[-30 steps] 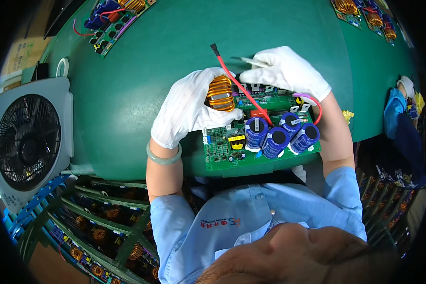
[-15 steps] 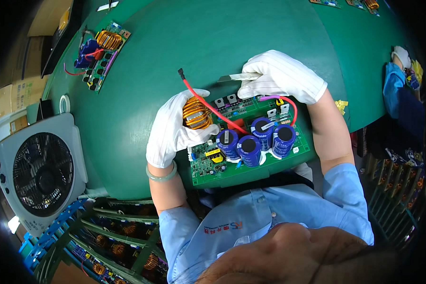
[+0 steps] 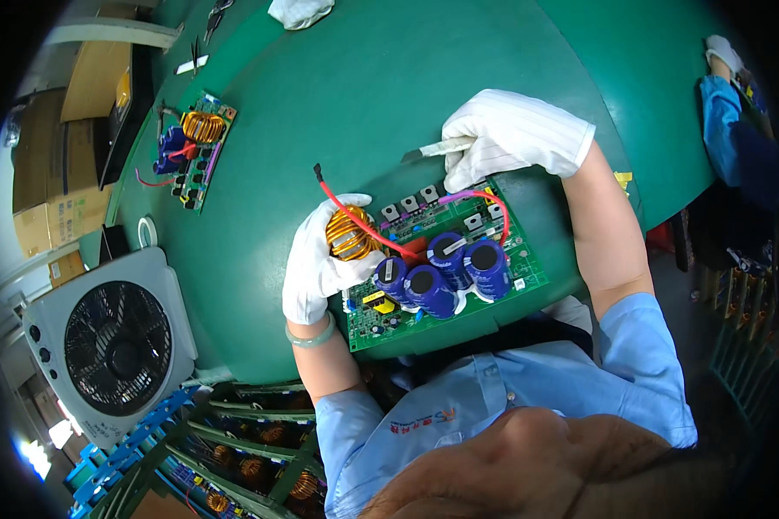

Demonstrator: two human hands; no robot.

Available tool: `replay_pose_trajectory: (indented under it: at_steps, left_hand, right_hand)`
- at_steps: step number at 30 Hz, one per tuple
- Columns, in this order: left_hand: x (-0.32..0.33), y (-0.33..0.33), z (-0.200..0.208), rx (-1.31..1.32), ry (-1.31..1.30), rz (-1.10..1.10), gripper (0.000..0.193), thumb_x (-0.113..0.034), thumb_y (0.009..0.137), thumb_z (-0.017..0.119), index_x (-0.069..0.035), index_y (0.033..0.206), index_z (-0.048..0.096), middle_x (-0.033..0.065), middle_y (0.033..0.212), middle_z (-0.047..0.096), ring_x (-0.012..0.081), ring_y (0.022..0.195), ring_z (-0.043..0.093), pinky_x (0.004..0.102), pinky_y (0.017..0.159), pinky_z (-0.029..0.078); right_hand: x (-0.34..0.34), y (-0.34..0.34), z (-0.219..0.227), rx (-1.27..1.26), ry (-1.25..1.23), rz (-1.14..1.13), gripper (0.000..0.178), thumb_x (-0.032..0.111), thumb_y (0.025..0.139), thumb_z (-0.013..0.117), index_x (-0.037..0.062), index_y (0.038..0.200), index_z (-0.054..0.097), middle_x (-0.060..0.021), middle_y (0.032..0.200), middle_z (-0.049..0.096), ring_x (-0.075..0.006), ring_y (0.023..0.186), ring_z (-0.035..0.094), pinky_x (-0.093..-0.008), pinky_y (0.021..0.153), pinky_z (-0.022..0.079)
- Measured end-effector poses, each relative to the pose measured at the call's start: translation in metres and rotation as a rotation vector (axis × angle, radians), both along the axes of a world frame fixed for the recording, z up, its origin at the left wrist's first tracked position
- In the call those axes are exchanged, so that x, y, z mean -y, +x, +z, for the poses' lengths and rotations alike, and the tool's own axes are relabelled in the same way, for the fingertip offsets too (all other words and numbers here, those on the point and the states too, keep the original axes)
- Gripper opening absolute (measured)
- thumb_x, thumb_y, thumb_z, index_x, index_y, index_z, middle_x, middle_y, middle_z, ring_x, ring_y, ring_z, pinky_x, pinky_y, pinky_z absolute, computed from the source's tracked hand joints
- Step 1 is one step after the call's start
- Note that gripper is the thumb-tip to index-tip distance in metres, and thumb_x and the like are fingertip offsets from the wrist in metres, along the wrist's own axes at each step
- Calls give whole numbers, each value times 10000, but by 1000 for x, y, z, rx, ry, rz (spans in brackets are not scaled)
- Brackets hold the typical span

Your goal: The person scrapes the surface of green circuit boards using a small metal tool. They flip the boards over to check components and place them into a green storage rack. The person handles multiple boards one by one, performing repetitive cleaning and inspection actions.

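Note:
A green circuit board (image 3: 528, 259) lies at the table's near edge, tilted slightly. On it stand several blue capacitors (image 3: 431, 291) and a copper-wound coil (image 3: 351, 235). In its white glove, my left hand (image 3: 313, 268) is closed around the coil at the board's left end. A red wire (image 3: 355, 214) with a black tip arches up beside that hand. My right hand (image 3: 511, 134), also gloved, pinches a small knife (image 3: 446, 148) just beyond the board's far edge, its flat blade pointing left. The fingertips of this hand come close to the row of metal-tabbed parts (image 3: 409, 205).
Another populated board (image 3: 201, 160) lies far left on the green table (image 3: 320, 95). A grey fan (image 3: 117, 333) stands left, above racks of boards (image 3: 260, 450). White cloth (image 3: 301, 10) lies at the far edge. A co-worker's gloved hand (image 3: 724, 54) shows at far right.
The whole view has shifted and turned a little. Relative to my right hand, the board has moved left and turned slightly. My left hand keeps the coil, my right the knife.

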State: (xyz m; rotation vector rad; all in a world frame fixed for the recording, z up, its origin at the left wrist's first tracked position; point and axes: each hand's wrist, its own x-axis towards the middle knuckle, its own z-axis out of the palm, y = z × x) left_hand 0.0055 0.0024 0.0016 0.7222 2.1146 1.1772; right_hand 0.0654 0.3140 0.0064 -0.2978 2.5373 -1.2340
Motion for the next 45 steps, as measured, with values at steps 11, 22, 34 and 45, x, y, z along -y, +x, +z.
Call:
replay_pose_trajectory:
  at_steps: [11, 22, 34, 45]
  left_hand:
    - [-1, 4, 3, 249, 115, 78, 640, -61, 633, 816, -28, 1227, 581, 54, 986, 652, 126, 892, 620, 288, 825, 524]
    - [3, 4, -6, 33, 80, 35, 638, -190, 602, 858, -38, 1171, 614, 82, 955, 665, 184, 868, 650, 319, 815, 534]
    - [1, 5, -6, 151, 131, 84, 649, -188, 628, 853, -15, 1199, 597, 72, 988, 664, 159, 906, 638, 303, 842, 523]
    - [-6, 7, -6, 359, 225, 263, 614, -185, 728, 846, 21, 1240, 578, 98, 1086, 669, 160, 944, 640, 302, 858, 534]
  right_hand:
    - [-5, 3, -6, 22, 233, -57, 347, 331, 762, 746, 36, 925, 664, -166, 873, 644, -378, 819, 604, -459, 695, 469]
    - [-1, 1, -6, 12, 202, -5, 376, 407, 804, 716, 40, 858, 649, -165, 775, 607, -387, 780, 589, -457, 658, 450]
    - [4, 9, 9, -78, 117, -12, 438, 473, 788, 727, 45, 835, 649, -156, 719, 616, -389, 709, 595, -449, 600, 448]
    - [16, 17, 14, -64, -153, 67, 378, 378, 757, 754, 21, 777, 629, -171, 667, 582, -339, 615, 555, -432, 582, 436]
